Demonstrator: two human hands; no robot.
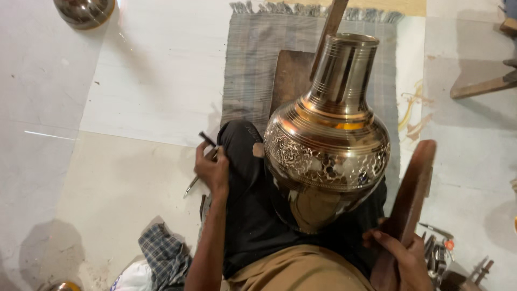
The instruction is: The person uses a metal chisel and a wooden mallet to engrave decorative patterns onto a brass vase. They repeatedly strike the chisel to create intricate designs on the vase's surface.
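Pale floor tiles spread around you, with a grey woven mat (253, 59) laid beyond your knees and a dark board (291, 75) lying on it. Take the big brass pot (326, 145) as your landmark: it rests tilted across your lap, neck pointing away from you, with a band of chased flower pattern circling its shoulder.

Left of the pot, your left hand (212, 170) is down by your knee, fingers closed around a thin dark tool (207, 140) whose tip sticks up past your knuckles. A slim metal punch (191, 186) lies on the floor just beside that hand. Right of the pot, your right hand (401, 256) is wrapped around the lower end of a long wooden mallet (409, 199), which leans up alongside the pot's belly. Further right of the pot, small tools (436, 242) are scattered on the floor; a checked cloth (164, 253) lies well left of it, near your elbow.

You look to be between strokes, picking the chasing tool. Your next move likely calls for setting its tip squarely on the patterned band and steadying the pot with your legs so it cannot roll.
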